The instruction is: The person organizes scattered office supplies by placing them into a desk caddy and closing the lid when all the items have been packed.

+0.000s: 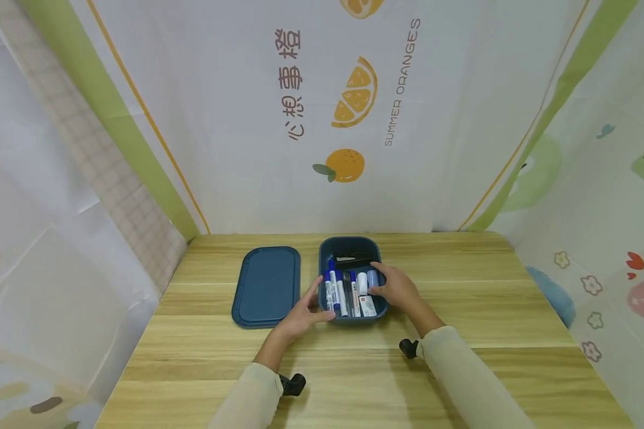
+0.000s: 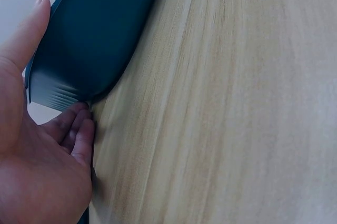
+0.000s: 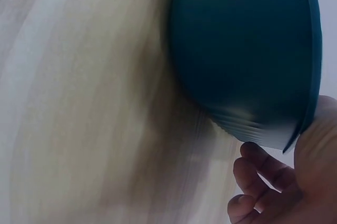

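The dark blue box (image 1: pixel 353 322) stands uncovered on the table. My left hand (image 1: pixel 299 316) grips its near left corner: the thumb lies against the near wall, while the fingers bend against the left side in the left wrist view. Over the right rim reaches my right hand (image 1: pixel 399 289), its thumb and forefinger on either side of a small rounded light-blue item (image 1: pixel 372 278). Its other fingers (image 3: pixel 253 182) curl loosely outside the wall. Beside that item are a white one (image 1: pixel 362 283), an eraser-like white block (image 1: pixel 367 306), several marker pens (image 1: pixel 342 298) and a black object (image 1: pixel 352 260).
A dark blue lid (image 1: pixel 265 286) lies flat on the wooden table (image 1: pixel 461 381), left of the box. Behind the table hangs a white cloth (image 1: pixel 236 149) printed with oranges. More printed cloth hangs on both sides.
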Demonstrator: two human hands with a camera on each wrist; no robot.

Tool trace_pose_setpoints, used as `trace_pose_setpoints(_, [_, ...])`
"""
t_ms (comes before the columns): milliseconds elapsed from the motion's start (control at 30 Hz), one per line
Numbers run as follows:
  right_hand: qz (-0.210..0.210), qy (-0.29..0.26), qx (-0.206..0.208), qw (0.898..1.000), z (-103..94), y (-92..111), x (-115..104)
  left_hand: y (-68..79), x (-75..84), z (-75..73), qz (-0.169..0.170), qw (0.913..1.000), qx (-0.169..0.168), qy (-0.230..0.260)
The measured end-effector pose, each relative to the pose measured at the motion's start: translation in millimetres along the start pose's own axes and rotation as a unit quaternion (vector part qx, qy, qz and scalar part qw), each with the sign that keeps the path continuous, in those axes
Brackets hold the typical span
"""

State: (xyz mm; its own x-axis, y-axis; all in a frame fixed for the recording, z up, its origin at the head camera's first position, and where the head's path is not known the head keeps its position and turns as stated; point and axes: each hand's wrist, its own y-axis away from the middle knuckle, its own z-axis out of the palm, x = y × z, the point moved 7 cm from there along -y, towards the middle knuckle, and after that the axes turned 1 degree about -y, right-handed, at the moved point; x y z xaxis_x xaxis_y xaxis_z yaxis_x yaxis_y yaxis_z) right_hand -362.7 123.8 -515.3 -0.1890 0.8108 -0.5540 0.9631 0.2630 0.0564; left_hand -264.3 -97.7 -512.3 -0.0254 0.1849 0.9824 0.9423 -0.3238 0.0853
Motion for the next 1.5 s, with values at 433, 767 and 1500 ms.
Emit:
trace_pose_setpoints(433, [0.015,-0.048,0.018,0.999,1.5,3.3,4.4,0.3,1.1,-0.2,0.009,0.9999,-0.005,-0.003])
trace_pose_setpoints(767, [-0.006,-0.036,0.037,0.999,-2.0,7.4,0.8,-0.5,-1.5,-0.4,0.003,1.0000,-0.002,-0.006])
trace_pose_setpoints(1500, [0.028,0.066,-0.004,0.997,1.5,-1.5,-6.0,2.0,2.5,-0.8,0.005,1.0000,-0.001,0.003])
